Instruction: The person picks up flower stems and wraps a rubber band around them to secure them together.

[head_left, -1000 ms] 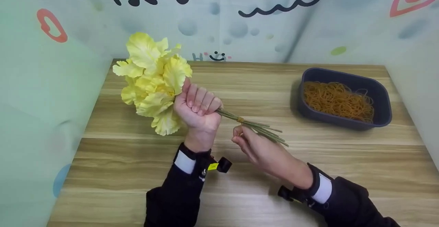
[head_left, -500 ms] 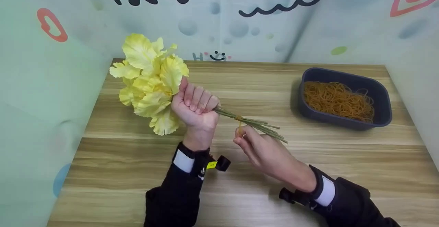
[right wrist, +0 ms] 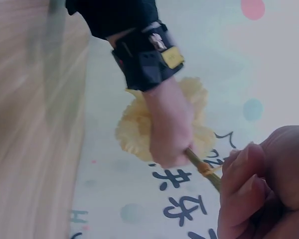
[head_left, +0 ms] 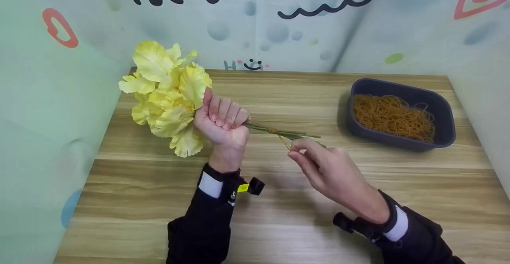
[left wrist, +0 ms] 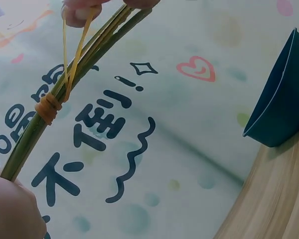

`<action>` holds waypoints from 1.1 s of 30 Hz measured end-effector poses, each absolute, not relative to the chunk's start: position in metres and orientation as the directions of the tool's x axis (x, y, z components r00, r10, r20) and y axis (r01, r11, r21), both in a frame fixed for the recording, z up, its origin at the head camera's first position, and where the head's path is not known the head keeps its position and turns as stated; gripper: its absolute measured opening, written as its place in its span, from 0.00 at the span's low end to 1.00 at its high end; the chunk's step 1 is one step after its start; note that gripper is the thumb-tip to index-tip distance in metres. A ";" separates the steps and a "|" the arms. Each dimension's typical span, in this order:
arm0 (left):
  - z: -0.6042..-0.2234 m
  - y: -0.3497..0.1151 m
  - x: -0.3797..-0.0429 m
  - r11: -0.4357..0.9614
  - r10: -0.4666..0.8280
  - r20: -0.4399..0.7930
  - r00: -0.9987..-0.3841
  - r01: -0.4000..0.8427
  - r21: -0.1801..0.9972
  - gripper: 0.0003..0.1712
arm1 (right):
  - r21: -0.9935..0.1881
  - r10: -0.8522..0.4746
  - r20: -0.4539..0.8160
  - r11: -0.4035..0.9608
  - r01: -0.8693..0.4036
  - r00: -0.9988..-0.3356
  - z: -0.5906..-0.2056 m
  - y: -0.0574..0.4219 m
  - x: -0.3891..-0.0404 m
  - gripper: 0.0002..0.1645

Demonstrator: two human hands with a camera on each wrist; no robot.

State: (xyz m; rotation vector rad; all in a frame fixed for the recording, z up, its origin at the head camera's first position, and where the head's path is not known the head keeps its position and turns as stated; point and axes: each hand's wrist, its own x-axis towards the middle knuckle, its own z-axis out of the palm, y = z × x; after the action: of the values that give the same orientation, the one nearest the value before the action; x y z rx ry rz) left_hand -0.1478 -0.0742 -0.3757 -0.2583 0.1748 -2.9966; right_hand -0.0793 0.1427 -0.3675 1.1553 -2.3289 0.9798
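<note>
My left hand [head_left: 223,126] grips the green stems of a bunch of yellow flowers [head_left: 165,96] just below the blooms, which lean to the left. Past the fist, the stems [left wrist: 26,142] stretch out to the right. A tan rubber band [left wrist: 49,108] is wound in several turns around them. With thumb and fingertips, my right hand [head_left: 338,172] pinches a loop of this band and pulls it taut toward the stem ends. Two stretched strands run up to those fingertips in the left wrist view. The right hand partly hides the stem ends in the head view.
At the back right of the wooden table [head_left: 287,224] stands a dark blue plastic box [head_left: 443,122] holding a heap of loose rubber bands [head_left: 392,118]. A printed backdrop [head_left: 167,24] encloses the table at the back and both sides.
The right hand has moved right, drawing out a loop of the rubber band that was hidden a second ago. The left hand has shifted slightly left with the flowers.
</note>
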 end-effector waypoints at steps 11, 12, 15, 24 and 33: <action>-0.375 -0.075 -0.145 -0.990 -0.121 0.197 -0.973 0.104 -0.095 0.33 | -0.366 -0.505 0.589 0.529 -0.765 -0.631 -0.346 0.173 -0.089 0.09; -0.375 -0.074 -0.145 -0.991 -0.118 0.202 -0.972 0.100 -0.094 0.33 | -0.365 -0.499 0.590 0.537 -0.761 -0.635 -0.345 0.175 -0.090 0.09; -0.373 -0.073 -0.144 -0.991 -0.114 0.210 -0.971 0.098 -0.086 0.34 | -0.363 -0.484 0.587 0.560 -0.745 -0.649 -0.342 0.181 -0.093 0.09; -0.373 -0.069 -0.143 -0.994 -0.098 0.229 -0.968 0.083 -0.074 0.33 | -0.391 -0.458 0.560 0.589 -0.707 -0.691 -0.338 0.195 -0.102 0.08; -0.373 -0.068 -0.143 -0.996 -0.073 0.212 -0.974 0.060 -0.068 0.34 | -0.439 -0.452 0.513 0.592 -0.676 -0.729 -0.338 0.202 -0.111 0.05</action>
State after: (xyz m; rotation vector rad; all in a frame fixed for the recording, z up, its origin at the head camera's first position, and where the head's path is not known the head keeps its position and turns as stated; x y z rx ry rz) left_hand -0.1432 -0.0683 -0.3733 -0.3320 0.0941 -3.0551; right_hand -0.1114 0.2023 -0.3380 0.9131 -2.4753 0.8944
